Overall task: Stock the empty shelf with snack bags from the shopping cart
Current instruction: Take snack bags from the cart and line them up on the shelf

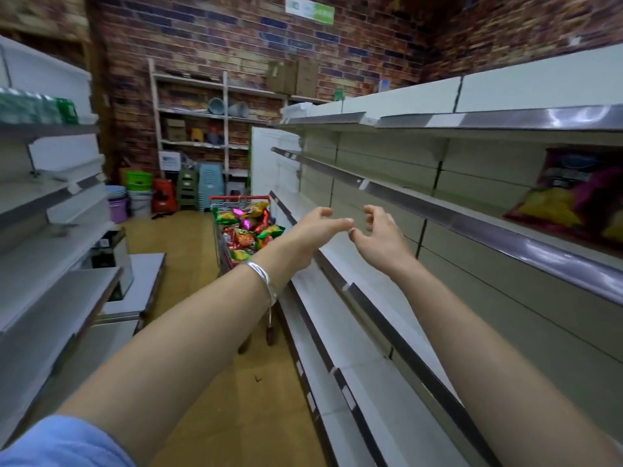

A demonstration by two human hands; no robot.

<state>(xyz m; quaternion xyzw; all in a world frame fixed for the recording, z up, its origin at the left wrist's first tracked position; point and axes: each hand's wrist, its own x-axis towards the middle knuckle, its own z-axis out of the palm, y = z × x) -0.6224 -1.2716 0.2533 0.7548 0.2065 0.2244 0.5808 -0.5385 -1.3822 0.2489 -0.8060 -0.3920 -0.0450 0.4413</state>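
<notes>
Beyond the left hand, further down the aisle, the shopping cart stands heaped with snack bags. That hand reaches out with fingers loosely extended, holding nothing; the right hand beside it is half-curled and also empty. To its right, the shelf already carries a few bags. A hasty grab into so loose a heap could spill bags onto the floor.

head view, down along aisle

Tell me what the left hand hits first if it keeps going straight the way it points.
Probably nothing soon: the left hand holds nothing and points down the aisle, above the shopping cart and beside the white shelf. Depth is unclear.
</notes>
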